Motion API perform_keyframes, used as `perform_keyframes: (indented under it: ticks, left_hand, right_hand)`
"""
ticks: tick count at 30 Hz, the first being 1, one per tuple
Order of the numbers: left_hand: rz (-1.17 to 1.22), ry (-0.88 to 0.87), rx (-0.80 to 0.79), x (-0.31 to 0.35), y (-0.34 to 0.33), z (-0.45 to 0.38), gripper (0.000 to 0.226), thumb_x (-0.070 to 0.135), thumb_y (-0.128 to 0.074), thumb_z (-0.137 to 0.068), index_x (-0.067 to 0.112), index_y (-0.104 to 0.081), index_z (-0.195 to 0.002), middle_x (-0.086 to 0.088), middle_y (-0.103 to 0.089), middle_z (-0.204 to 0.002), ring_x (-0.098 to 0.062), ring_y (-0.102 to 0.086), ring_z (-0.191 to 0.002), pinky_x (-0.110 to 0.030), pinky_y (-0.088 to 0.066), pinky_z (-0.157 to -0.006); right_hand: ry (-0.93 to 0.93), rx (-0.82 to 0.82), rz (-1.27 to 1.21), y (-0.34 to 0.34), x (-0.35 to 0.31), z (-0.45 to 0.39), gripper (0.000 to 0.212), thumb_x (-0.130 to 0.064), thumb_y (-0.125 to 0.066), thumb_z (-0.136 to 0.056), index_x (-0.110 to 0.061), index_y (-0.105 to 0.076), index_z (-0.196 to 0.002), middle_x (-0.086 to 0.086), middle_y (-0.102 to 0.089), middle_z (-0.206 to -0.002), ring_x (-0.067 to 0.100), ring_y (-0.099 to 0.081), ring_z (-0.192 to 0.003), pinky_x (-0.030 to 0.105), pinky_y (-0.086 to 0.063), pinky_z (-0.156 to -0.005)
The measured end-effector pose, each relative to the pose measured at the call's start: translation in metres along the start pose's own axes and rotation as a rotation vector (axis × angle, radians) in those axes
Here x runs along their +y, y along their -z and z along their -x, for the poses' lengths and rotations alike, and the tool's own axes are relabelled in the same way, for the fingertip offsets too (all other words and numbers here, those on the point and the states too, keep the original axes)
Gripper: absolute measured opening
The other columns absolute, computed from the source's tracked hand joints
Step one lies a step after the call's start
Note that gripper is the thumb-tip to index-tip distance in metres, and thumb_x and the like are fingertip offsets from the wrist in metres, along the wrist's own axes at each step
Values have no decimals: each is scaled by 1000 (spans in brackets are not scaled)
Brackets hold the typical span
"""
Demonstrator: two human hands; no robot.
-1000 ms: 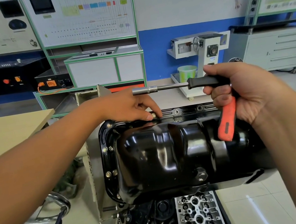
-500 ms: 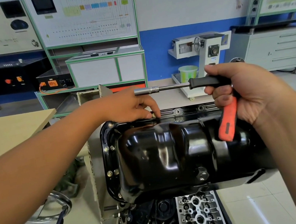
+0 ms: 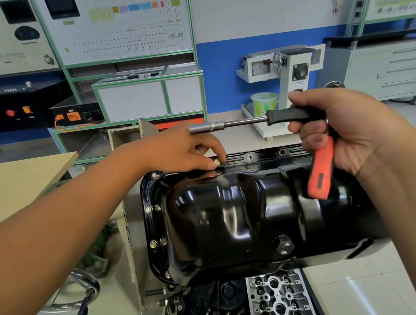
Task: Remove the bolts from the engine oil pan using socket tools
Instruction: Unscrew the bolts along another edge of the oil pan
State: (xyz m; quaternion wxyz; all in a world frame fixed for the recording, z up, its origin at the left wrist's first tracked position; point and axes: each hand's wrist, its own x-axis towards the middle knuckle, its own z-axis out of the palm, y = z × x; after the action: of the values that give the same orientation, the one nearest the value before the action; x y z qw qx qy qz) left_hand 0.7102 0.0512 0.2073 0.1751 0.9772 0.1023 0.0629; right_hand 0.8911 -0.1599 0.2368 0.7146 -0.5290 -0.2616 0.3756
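Glossy black oil pan point(image 3: 238, 215) sits bottom-up, brass-coloured bolts point(image 3: 148, 209) along its left flange, far-edge holes bare; the socket driver point(image 3: 255, 120) hangs level above it, orange-black handle.

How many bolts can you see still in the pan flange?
4 bolts: one at the left hand's fingertips on the pan's far edge, one at the far-left corner, two down the left edge. More may be hidden.

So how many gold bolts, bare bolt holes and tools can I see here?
Gold bolts: 4
Bare holes: 2
Tools: 2, black-handled and orange-handled, both in the right hand
Total: 8
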Motion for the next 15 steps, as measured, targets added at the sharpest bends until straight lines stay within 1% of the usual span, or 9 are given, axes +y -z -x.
perform_keyframes:
  ticks: [2, 4, 5, 7, 9, 11, 12, 14, 15]
  left_hand:
    - [3, -1, -46, 0, 3, 1, 22, 26, -68, -99, 40, -73, -115, -1, -52, -74, -11, -45, -62, -19, -39, -66]
    - [-42, -3, -72, 2, 4, 1, 22, 28, -64, -101, 40, -72, -118, -2, -67, -96, -15, -59, -79, -28, -50, -82]
    - [-54, -9, -63, 3, 3, 1, 21, 27, -63, -101, 37, -73, -117, -1, -69, -103, -19, -62, -87, -34, -50, -88]
    - [-63, -36, -20, 4, -1, 0, 17, 25, -66, -100, 32, -74, -113, -3, -67, -98, -18, -58, -81, -32, -47, -80]
    - [-63, -35, 15, 4, -2, -2, 14, 26, -70, -97, 32, -74, -109, -8, -57, -82, -14, -47, -67, -27, -38, -67]
    - [-8, -10, 12, 1, 1, -2, 16, 30, -72, -95, 34, -75, -110, -10, -50, -75, -20, -45, -63, -26, -36, -66]
    - [9, 0, -8, 1, 2, -1, 18, 35, -70, -94, 38, -74, -112, -11, -55, -77, -25, -50, -66, -29, -40, -68]
    - [-6, -1, -45, 3, 2, 0, 24, 42, -64, -92, 41, -74, -113, 2, -70, -92, -24, -64, -82, -38, -52, -84]
    - [-11, -15, -44, 4, 1, 1, 24, 41, -62, -92, 39, -75, -113, 14, -71, -99, -21, -67, -91, -42, -52, -91]
  right_hand:
    - [4, 2, -1, 0, 0, 0, 13, -15, -64, -97, -13, -57, -85, 12, -56, -59, 5, -33, -32, 14, -28, -31]
    - [3, 2, 0, 1, 0, 0, 14, -15, -64, -97, -13, -57, -85, 13, -56, -59, 5, -33, -33, 14, -28, -30]
    - [2, 0, 0, 0, 0, 0, 14, -15, -64, -97, -13, -57, -85, 13, -56, -59, 5, -33, -33, 15, -28, -30]
    - [0, -2, -2, 0, 0, 0, 13, -15, -64, -97, -13, -57, -86, 13, -56, -59, 5, -33, -32, 15, -28, -30]
    - [-1, 2, -2, 0, 0, 0, 13, -15, -64, -97, -13, -57, -86, 13, -56, -59, 5, -33, -32, 14, -28, -30]
    - [1, 10, -3, 0, 0, 0, 15, -16, -64, -96, -12, -56, -84, 13, -56, -59, 5, -34, -32, 15, -28, -30]
    - [1, 12, -4, 1, 0, 0, 16, -16, -64, -96, -12, -56, -83, 13, -56, -59, 5, -34, -33, 15, -28, -30]
    - [4, 16, -3, 1, 0, -1, 16, -16, -64, -96, -12, -56, -83, 13, -56, -59, 5, -34, -33, 15, -28, -30]
    - [6, 17, -3, 1, 0, -1, 16, -16, -64, -96, -12, -56, -83, 13, -56, -59, 5, -34, -33, 15, -28, -30]
